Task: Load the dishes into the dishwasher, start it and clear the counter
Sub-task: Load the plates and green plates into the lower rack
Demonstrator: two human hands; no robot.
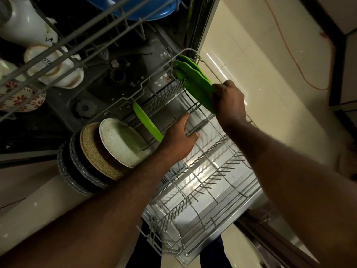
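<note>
- Right hand (228, 101) grasped the stacked green plates (193, 82) standing at the lower rack's (202, 180) far right corner.
- Left hand (179, 138) lay over the rack's middle tines, fingers extended, beside a single green plate (144, 120); grasp could not be determined.
- Speckled plates (119, 144) stood at the rack's left edge.

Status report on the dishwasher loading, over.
Right hand grips green plates at lower rack's far corner. Left hand rests on rack wires. Other plates stand left, out of the way.
</note>
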